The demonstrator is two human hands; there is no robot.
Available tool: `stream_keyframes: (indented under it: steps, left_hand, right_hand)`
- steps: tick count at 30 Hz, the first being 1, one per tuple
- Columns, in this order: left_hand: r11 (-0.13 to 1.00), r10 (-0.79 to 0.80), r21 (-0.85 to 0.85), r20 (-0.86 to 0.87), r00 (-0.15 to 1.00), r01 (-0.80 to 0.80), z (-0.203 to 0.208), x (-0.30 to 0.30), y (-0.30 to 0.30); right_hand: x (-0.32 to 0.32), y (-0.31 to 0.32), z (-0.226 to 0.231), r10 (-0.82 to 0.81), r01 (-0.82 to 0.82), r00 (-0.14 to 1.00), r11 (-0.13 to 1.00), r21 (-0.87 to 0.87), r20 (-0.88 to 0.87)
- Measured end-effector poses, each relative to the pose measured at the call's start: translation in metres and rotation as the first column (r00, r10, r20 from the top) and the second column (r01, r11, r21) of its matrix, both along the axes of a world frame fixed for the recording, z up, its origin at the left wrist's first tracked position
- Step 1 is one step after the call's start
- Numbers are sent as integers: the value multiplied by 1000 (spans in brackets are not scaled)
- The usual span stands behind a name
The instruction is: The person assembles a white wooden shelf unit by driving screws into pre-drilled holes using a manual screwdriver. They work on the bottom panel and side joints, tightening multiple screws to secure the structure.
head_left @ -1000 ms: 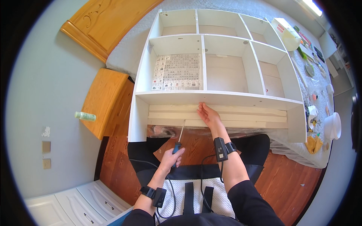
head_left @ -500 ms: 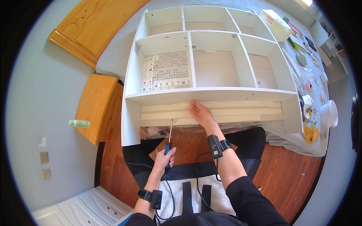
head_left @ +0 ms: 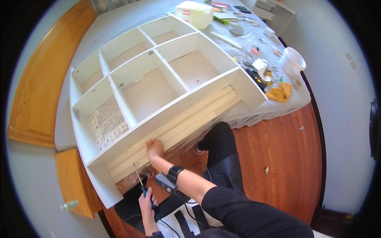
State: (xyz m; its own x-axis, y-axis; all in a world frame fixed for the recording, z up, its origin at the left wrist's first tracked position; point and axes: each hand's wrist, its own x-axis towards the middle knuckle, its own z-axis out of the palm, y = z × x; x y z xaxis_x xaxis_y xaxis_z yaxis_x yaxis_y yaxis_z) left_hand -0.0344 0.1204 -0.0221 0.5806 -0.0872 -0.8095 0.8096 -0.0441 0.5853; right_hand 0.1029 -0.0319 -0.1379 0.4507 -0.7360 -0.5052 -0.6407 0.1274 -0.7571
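My left hand [head_left: 147, 202] is wrapped round the blue handle of a screwdriver [head_left: 138, 174], its metal shaft pointing up toward the near side of a white shelf unit [head_left: 178, 112]. Against that near board, my right hand [head_left: 155, 149] has its fingers curled together at the tips; whatever may be between them is hidden. The unit lies on its back on a bed, its open compartments facing up. Pale strips [head_left: 194, 126] line the recess beside my right hand. A printed sheet [head_left: 108, 123] lies in one compartment on the left.
On the bed [head_left: 254, 115] to the right are a white bucket [head_left: 293, 63], a yellow cloth-like item [head_left: 280, 93], a black-and-yellow tool [head_left: 256, 80] and a translucent container [head_left: 201, 18]. A wooden headboard [head_left: 47, 75] and nightstand [head_left: 73, 174] with a green bottle [head_left: 69, 205] stand left.
My view has turned to the right, so the unit appears tilted. My right hand's fingers, stretched out before, are now curled at the near board. The screwdriver stays in my left hand.
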Motion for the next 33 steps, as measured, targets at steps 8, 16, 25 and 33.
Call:
stream_keyframes:
  steps: [8, 16, 25, 33]
  left_hand:
    - [983, 85, -158, -53, 995, -92, 0, 1, -2]
    - [991, 68, -116, -33, 997, -72, 0, -1, 2]
    - [987, 122, -105, -12, 992, -123, 4, -5, 12]
    - [993, 83, -87, 53, 995, -78, 12, -13, 15]
  right_hand:
    - [10, -33, -29, -394, -41, 859, 586, 809, 328]
    - [-34, -89, 64, 270, -327, 922, 926, 189, 277]
    - [-27, -98, 39, 743, -574, 647, 324, -752, -174]
    - [-16, -89, 29, 696, -599, 600, 62, -798, -396]
